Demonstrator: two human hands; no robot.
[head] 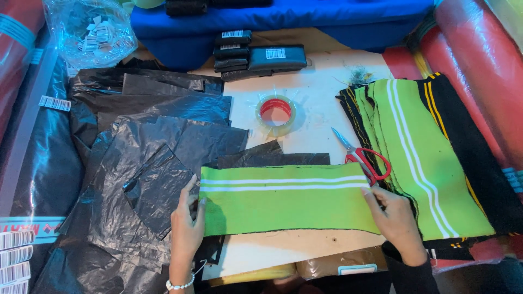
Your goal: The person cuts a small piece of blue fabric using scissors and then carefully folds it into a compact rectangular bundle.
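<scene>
A green knitted strip with two white stripes lies flat across the white table, partly over a black plastic sheet. My left hand presses on its left end, thumb on the fabric. My right hand holds down its right end, beside a stack of matching green and black knitted strips.
Red-handled scissors lie by the stack. A roll of clear tape sits mid-table. Black plastic bags cover the left side. Black wrapped packets lie at the back before blue cloth. Red plastic rolls flank the right.
</scene>
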